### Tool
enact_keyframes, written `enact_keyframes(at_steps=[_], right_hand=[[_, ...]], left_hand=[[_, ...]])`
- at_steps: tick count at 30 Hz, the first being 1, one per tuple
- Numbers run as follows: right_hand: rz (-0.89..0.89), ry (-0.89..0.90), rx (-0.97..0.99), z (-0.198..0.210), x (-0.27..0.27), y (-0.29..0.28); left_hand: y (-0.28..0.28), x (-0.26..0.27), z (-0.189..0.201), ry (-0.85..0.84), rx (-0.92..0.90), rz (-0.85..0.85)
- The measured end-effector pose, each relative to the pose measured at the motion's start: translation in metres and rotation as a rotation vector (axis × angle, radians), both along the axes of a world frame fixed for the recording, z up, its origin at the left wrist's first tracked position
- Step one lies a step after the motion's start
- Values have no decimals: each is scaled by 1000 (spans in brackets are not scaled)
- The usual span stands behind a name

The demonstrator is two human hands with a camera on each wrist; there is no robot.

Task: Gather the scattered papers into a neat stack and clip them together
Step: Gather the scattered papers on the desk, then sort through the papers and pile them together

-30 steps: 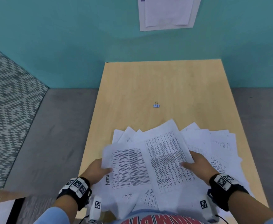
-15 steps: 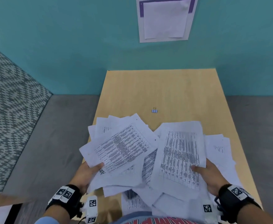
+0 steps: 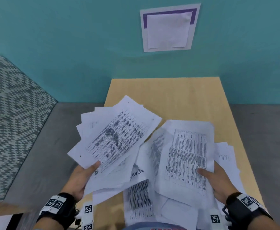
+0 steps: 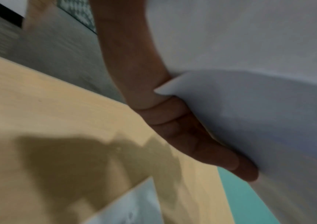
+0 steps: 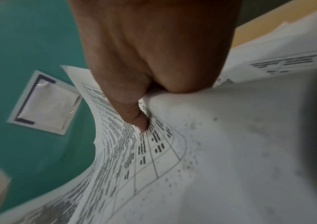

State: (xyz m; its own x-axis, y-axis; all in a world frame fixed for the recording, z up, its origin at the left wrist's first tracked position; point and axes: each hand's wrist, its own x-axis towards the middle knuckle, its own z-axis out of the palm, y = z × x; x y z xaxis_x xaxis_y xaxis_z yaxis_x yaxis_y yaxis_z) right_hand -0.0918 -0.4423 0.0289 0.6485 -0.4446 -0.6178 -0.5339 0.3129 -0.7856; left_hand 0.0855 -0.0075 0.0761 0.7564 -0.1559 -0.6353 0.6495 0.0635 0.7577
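White papers (image 3: 119, 138) printed black, tan table (image 3: 177, 97), seemingly teal wall (image 3: 69, 47).

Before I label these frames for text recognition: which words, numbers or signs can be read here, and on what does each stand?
Nothing reads for certain.
Handwritten dark marks on a sheet among the papers: upside down, unreadable.
Printed tables on the sheets held by the left hand and right hand: blurred.
Square black-and-white markers on the wristbands: patterns, no letters.
Wall notice: no legible text.
Red letters at the bottom edge: cut off.

Black wristbands (image 3: 59, 208) bearing white square-coded tags.
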Motion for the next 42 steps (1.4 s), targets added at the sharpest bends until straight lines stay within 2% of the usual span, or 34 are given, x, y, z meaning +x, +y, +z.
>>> enact_keyframes(at_steps=[4, 7, 10, 15, 18, 21, 27, 32, 34, 37, 40, 42], right_hand=[[46, -108, -153, 19, 18, 17], [39, -164, -228, 33, 27, 21], [-13, -162, -104, 42, 30, 19], [27, -215, 95, 67, 36, 26], [58, -266, 164, 76, 40, 31], [67, -290, 203, 83, 43, 32], [63, -269, 294, 95, 41, 31], [-1, -186, 452, 101, 34, 30], [65, -168, 417, 95, 35, 34], [133, -169, 246, 78, 40, 44], [179, -68, 154, 59, 41, 48], [179, 8, 142, 48, 38, 46]], left_hand=[[-30, 5, 18, -43, -81, -14], [-47, 13, 36, -147, -66, -32], [-52, 20, 44, -222, -50, -53], [-71, 11, 35, -124, -96, -135], [-83, 5, 21, -128, 14, -229], [-83, 8, 9, -162, 133, -227], [-91, 6, 22, -218, 127, -320], [-99, -6, 15, -226, 123, -287], [-104, -11, 8, -179, 114, -272], [-109, -20, -8, -82, 70, -320], [-110, -28, -21, -50, 93, -429], [-107, -31, -28, -46, 104, -441]])
